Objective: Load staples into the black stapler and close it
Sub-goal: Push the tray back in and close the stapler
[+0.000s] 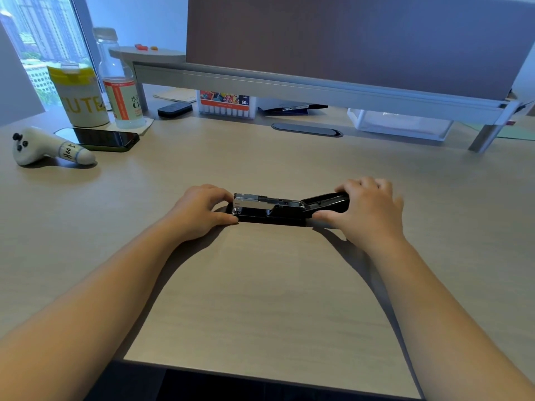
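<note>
The black stapler (269, 218) lies lengthwise on the desk in front of me, swung fully open. Its silver metal staple channel (266, 201) is exposed and points left. The black top cover (328, 202) is folded back to the right. My left hand (199, 211) pinches the front end of the channel and base between thumb and fingers. Over the folded-back cover rests my right hand (367, 211), thumb under it and fingers curled across its far end. No loose staples show on the desk.
At the far left stand a white and yellow cup (81, 95), a clear bottle (120, 82), a dark phone (101, 139) and a white controller (43, 149). A marker box (224, 107) and a clear tray (401, 123) sit under the monitor shelf (289, 82).
</note>
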### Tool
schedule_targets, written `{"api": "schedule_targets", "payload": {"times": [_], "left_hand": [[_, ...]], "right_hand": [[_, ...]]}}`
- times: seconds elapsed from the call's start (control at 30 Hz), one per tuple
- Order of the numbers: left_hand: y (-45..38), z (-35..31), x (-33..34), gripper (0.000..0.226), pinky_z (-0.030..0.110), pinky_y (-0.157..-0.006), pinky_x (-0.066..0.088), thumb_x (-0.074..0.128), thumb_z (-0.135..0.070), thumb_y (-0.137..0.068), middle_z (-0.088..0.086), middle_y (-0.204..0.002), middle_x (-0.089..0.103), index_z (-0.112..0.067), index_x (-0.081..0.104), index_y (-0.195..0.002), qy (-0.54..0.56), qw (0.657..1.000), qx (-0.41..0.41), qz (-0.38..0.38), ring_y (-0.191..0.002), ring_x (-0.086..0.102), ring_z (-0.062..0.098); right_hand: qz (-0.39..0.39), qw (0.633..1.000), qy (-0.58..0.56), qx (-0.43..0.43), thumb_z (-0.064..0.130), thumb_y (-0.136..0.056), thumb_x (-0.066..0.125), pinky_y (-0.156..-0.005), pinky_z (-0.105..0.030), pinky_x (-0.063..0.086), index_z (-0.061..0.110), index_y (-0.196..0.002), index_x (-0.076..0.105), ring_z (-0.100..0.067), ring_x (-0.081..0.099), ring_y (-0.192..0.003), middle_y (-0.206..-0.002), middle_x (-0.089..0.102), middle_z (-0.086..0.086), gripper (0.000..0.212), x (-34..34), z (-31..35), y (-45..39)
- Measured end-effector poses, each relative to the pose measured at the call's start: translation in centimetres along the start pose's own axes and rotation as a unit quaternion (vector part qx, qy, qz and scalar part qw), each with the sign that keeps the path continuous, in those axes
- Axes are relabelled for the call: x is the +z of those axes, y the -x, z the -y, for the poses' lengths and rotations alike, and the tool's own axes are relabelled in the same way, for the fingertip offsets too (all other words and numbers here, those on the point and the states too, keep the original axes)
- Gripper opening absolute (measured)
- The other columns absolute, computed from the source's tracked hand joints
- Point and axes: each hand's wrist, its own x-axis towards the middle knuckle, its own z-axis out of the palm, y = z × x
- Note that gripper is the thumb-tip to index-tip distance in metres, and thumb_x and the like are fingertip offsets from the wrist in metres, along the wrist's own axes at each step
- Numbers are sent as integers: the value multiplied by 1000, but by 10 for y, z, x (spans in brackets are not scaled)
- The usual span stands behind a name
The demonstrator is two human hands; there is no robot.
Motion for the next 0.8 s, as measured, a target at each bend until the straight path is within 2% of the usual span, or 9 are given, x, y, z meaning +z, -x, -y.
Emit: {"api": "schedule_targets", "payload": {"times": [0.07, 0.13, 0.27, 0.33, 0.4, 0.43, 0.57, 0.7, 0.8], "left_hand": [[1, -1, 0, 36, 35, -95, 35, 63, -20, -77, 12, -121, 56, -12, 58, -111, 6, 1000, -3, -2, -112, 46, 26], [1, -2, 1, 35, 34, -93, 35, 63, -20, -77, 11, -120, 56, -12, 57, -111, 7, 1000, -6, -6, -112, 46, 25], [1, 0, 1, 36, 36, -94, 36, 65, -20, -75, 11, -116, 58, -10, 59, -109, 11, 1000, -5, -10, -111, 47, 25], [0, 1, 1, 35, 38, -95, 37, 67, -21, -74, 10, -115, 59, -11, 60, -107, 17, 1000, -6, -12, -111, 48, 26], [-1, 2, 1, 35, 41, -97, 39, 68, -22, -73, 10, -114, 59, -12, 60, -105, 21, 1000, -8, -13, -110, 49, 27], [-1, 2, 2, 35, 43, -97, 40, 68, -23, -73, 10, -114, 59, -12, 60, -105, 20, 1000, -8, -12, -110, 49, 26], [-1, 2, 2, 36, 46, -98, 40, 67, -25, -73, 9, -116, 59, -14, 60, -106, 16, 1000, -5, -12, -111, 48, 26], [-2, 2, 3, 38, 45, -98, 39, 67, -28, -73, 7, -118, 59, -15, 60, -108, 6, 1000, 0, -12, -112, 48, 25], [-4, 3, 4, 38, 43, -98, 39, 66, -29, -73, 6, -119, 59, -17, 60, -108, 5, 1000, 2, -13, -113, 47, 24]], "right_hand": [[-28, 992, -119, -11, 36, -69, 69, -99, -35, 31, 12, -112, 52, -27, 30, -121, -127, 42, -11, 53, -3, -4, -2], [-63, 975, -210, -22, 21, -67, 73, -96, -20, 25, 8, -111, 52, -25, 33, -121, -129, 37, -14, 50, -7, -8, -3], [-109, 953, -279, -35, 8, -66, 74, -75, 6, 26, 8, -108, 54, -14, 41, -99, -119, 45, -14, 46, -10, -13, -8], [-115, 933, -340, -31, 6, -66, 73, -82, 2, 33, 14, -109, 52, -16, 46, -95, -110, 48, -10, 48, -11, -12, -11], [-105, 895, -433, -23, 2, -67, 71, -90, -20, 44, 22, -108, 48, -20, 51, -96, -106, 50, -6, 51, -13, -7, -11], [-98, 880, -464, -22, -1, -67, 70, -88, -24, 46, 25, -107, 46, -20, 52, -96, -104, 50, -4, 53, -15, -3, -11], [-65, 841, -536, -33, -5, -72, 64, -82, -21, 49, 25, -108, 41, -24, 53, -105, -112, 49, -6, 52, -16, 16, -16], [-23, 883, -457, -99, -1, -79, 57, -77, -12, 47, 20, -127, 37, -16, 48, -106, -120, 49, -5, 56, -14, 39, -24], [-9, 906, -398, -142, 1, -79, 57, -87, -23, 42, 19, -131, 34, -16, 47, -111, -130, 50, -12, 59, -10, 51, -26]]}}
